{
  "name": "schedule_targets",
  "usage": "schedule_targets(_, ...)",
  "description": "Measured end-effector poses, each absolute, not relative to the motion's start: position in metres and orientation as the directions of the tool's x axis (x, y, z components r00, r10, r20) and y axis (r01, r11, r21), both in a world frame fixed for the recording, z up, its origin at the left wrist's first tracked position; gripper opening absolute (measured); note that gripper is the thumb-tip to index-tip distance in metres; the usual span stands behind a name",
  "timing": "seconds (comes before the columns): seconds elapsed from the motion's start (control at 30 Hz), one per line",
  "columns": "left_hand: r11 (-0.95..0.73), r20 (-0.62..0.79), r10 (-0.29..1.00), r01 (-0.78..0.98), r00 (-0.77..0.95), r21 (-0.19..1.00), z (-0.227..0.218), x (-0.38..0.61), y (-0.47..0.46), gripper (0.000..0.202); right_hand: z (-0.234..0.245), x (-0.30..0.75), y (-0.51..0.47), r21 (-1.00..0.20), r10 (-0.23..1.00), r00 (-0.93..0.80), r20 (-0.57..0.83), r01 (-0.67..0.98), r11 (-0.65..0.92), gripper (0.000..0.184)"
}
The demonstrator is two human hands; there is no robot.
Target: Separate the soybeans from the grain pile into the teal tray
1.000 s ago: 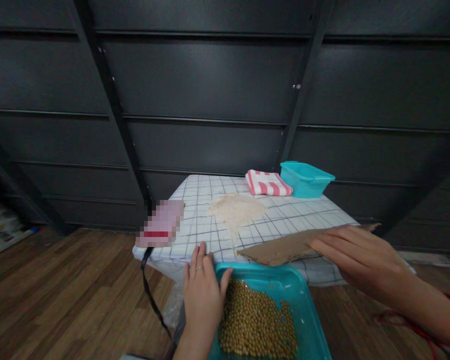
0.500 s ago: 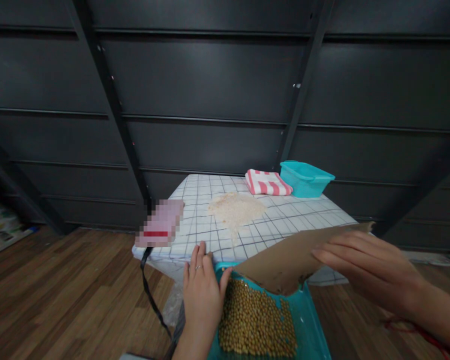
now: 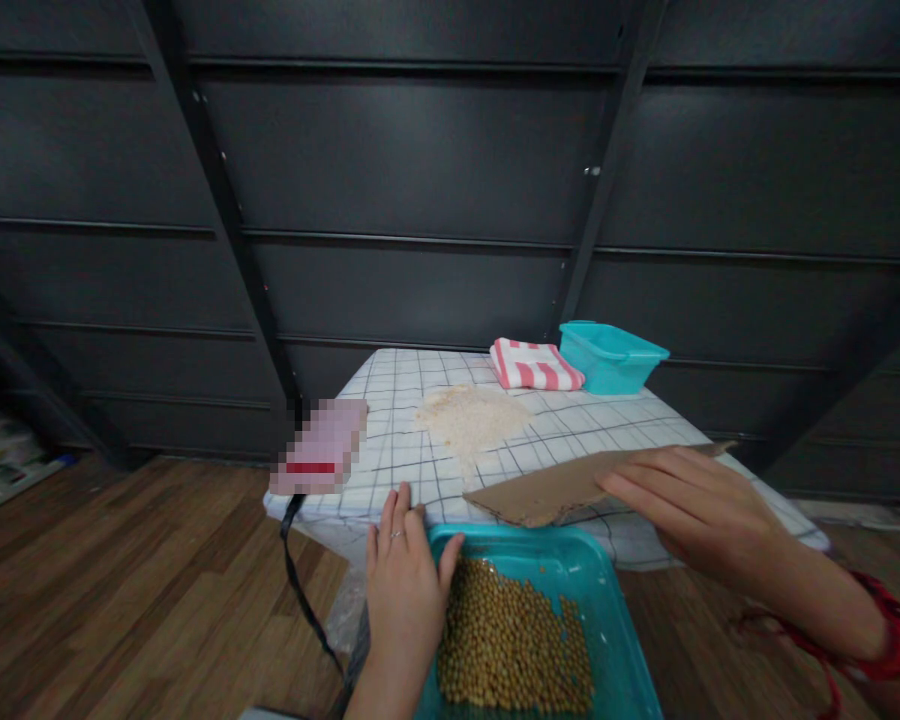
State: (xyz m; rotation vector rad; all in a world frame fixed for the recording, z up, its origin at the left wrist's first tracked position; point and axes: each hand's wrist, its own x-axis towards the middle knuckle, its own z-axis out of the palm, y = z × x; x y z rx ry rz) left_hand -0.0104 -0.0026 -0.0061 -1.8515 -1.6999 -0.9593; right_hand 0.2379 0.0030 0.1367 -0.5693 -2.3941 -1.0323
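Note:
A teal tray [image 3: 529, 540] at the front holds a layer of small round tan beans [image 3: 510, 640]. My left hand [image 3: 403, 600] grips the tray's left rim, thumb on the inner side and fingers along the outside. Pinched in my right hand [image 3: 694, 505] is a bent piece of brown cardboard [image 3: 544, 487], held low over the table's front edge just behind the tray. A spread heap of pale, fine grains [image 3: 472, 420] lies on the cloth beyond the cardboard.
The table has a white checked cloth [image 3: 405, 385]. At its back right are a folded pink-and-white striped towel [image 3: 536, 372] and a teal basin [image 3: 611, 365]. A blurred pink item [image 3: 326, 440] sits at the left edge above a dangling black strap [image 3: 296, 580]. Dark panels [image 3: 412, 150] stand behind.
My right hand has drawn the cardboard left and lowered it from over the tray to the table edge, flatter now. My left hand and the tray stay put.

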Motion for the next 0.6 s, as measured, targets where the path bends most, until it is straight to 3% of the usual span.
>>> schedule_targets(0.27,-0.145,0.750,0.662,0.979,-0.012,0.144,-0.006,-0.011,-0.003,0.041,0.127,0.225,0.025,0.634,0.143,-0.822,0.552,0.524,0.568,0.021)
schedule_targets(0.6,-0.141,0.751,0.659,0.974,-0.040,0.175,-0.007,-0.012,-0.003,0.040,0.135,0.218,0.000,0.557,0.184,-0.813,0.553,0.525,0.644,0.026)
